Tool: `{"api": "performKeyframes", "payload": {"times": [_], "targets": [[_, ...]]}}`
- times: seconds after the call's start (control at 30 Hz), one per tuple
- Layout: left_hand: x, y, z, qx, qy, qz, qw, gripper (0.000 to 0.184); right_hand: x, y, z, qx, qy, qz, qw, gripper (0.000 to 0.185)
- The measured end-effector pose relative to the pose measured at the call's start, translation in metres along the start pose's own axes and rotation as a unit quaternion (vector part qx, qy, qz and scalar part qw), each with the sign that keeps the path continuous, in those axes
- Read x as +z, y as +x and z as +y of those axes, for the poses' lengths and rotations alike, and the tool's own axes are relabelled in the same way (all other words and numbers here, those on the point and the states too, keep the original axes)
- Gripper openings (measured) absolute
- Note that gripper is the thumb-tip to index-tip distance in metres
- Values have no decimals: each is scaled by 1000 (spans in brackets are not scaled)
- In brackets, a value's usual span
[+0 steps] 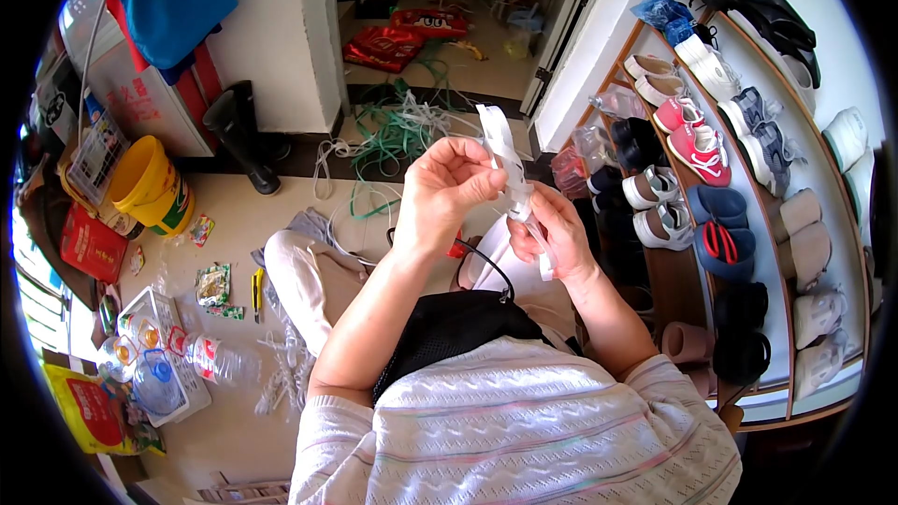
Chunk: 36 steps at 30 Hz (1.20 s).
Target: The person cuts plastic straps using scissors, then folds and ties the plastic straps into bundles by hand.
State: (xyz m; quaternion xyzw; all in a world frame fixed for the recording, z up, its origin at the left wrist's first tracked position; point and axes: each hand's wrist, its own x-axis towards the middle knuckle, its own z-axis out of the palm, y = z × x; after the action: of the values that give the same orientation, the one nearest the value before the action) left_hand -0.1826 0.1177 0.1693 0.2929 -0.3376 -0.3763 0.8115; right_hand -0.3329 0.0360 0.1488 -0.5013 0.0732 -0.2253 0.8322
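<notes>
A: What is standing between the two hands?

B: Flat white strapping [498, 140], doubling over itself near its middle. It is hanging in the air above the lap, its upper end rising past the left fingers and its lower end dropping below the right ones.

A: How is the left hand [447, 189] gripping it?

B: Thumb and index finger are pinching the strapping tightly, while the other fingers are curling in loosely.

A: And the right hand [558, 232]?

B: It is sitting a little lower, holding the lower part narrowly between thumb and fingers. The exact contact is partly hiding, so I cannot tell which fingertips are pressing.

A: What is lying further out?

B: Pale trousers [309, 285] are covering the bent legs. Ahead, a tangle of green and white strapping [398, 136] is spreading over the floor [234, 224]. To the left, a yellow utility knife [256, 295] is resting beside a snack packet [213, 285], near a white plastic basket [195, 404]. Beyond them, a yellow bucket [150, 185] and black rubber boots [238, 136] are standing. On the right, a shoe rack [678, 281] is holding rows of footwear.
</notes>
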Motion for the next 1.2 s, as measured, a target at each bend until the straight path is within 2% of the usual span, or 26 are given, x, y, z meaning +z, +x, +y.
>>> {"api": "performKeyframes", "payload": {"times": [0.07, 0.17, 0.27, 0.37, 0.47, 0.5, 0.57, 0.67, 0.73, 0.83, 1.07, 1.2], "targets": [[0, -3, -1, 2, 2, -21, 1000, 18, 3, -1, 0, -6, -14, 13, 1000, 28], [-3, -5, -1, -25, 63, -4, 998, 17, 6, -2, 0, -11, -16, 26, 999, 27], [-4, -6, 2, -87, 95, 11, 992, 17, 2, -2, 4, -5, -21, 12, 1000, 27], [-2, -5, -1, -42, 121, 37, 991, 18, 1, -2, 5, -2, -28, 0, 1000, 26], [-8, -4, -13, 55, 182, 48, 981, 19, -1, 0, 4, 9, -15, -29, 999, 30], [-10, -2, -15, 72, 169, 45, 982, 20, -3, 0, 3, 15, -8, -41, 999, 33], [-13, 3, -16, 105, 140, 40, 984, 22, -7, 1, 1, 74, 104, -92, 988, 34], [-22, 7, -8, 17, 76, -13, 997, 28, -12, 2, 4, 120, 202, -134, 963, 38], [-24, 6, -1, 6, 74, -31, 997, 23, -11, 4, 5, 126, 224, -149, 955, 41], [-26, 8, 4, 22, 63, -8, 998, 14, -12, 5, 6, 133, 225, -141, 955, 40], [-35, 17, 14, 25, 9, 49, 998, 12, -12, 4, 8, 157, 176, -131, 963, 41], [-42, 18, 6, -15, -10, 1, 1000, 33, -7, 8, 6, 124, 83, -89, 985, 43]]}}
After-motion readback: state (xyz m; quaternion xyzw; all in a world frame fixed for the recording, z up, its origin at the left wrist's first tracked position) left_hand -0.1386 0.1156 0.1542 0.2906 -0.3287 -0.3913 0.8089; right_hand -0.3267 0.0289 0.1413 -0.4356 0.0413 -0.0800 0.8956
